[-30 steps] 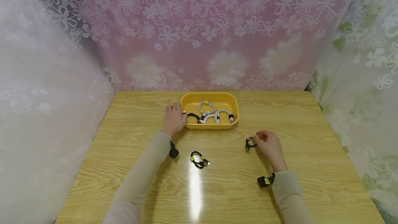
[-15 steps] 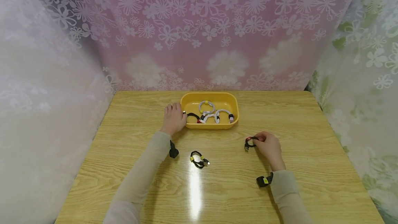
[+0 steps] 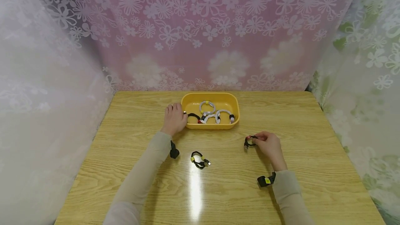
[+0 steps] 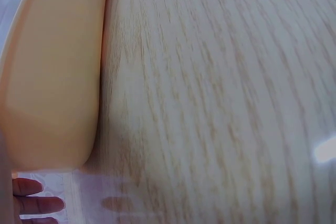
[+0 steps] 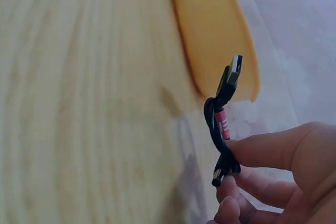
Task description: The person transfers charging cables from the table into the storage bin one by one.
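My right hand (image 3: pixel 270 147) pinches a coiled black USB cable (image 5: pixel 216 121) with a red band between thumb and fingers. In the right wrist view its USB plug points up, and a small round plug hangs near the fingertips. My left hand (image 3: pixel 175 119) grips the left end of a yellow plastic box (image 3: pixel 210 126); in the left wrist view several fingertips (image 4: pixel 44 204) show past the box's end. Inside the box lie several coiled cables: a white cable (image 3: pixel 200 107) with yellow ties, more white ones, and a black cable (image 3: pixel 194 115) at the left.
Another coiled black cable (image 3: pixel 197 165) with yellow ties lies on the wooden table (image 3: pixel 131 190), in front of the box. A pink flowered curtain (image 3: pixel 200 61) hangs behind the table's back edge. Pale flowered curtains stand at both sides.
My right hand has shifted the black cable slightly to the left, and its fingers now sit further over the coil. The left hand stays at the box.
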A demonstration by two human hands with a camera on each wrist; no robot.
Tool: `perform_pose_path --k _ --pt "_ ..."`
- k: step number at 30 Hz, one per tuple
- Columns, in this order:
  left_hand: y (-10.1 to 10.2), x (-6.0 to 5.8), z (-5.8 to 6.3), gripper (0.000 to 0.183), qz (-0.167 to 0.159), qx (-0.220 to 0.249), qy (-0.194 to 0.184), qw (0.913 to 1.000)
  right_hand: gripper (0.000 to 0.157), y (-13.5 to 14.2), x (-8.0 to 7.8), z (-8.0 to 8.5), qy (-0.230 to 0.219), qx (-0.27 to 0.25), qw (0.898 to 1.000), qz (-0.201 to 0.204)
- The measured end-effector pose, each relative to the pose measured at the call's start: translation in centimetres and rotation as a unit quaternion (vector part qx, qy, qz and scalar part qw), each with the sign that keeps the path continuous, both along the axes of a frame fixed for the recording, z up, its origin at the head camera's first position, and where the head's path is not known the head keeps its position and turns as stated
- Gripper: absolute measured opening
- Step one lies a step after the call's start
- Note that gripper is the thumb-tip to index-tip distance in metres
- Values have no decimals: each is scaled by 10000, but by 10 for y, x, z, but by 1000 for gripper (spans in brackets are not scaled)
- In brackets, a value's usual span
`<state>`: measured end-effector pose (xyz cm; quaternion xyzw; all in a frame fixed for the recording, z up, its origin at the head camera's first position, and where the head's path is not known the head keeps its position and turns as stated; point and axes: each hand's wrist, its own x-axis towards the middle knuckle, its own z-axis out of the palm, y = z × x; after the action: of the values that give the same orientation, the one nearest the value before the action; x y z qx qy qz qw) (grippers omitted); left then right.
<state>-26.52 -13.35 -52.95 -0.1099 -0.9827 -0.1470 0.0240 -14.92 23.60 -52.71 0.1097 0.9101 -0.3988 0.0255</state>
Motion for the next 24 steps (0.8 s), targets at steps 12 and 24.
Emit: perform_pose_path --k 12,24 --pt "0 1 2 24 -6 7 -18 10000 32 -6 -11 19 13 -791 9966 -227" --pt "1 0 1 24 7 3 -10 10000 28 -26 -28 46 373 -926 9945 -320"
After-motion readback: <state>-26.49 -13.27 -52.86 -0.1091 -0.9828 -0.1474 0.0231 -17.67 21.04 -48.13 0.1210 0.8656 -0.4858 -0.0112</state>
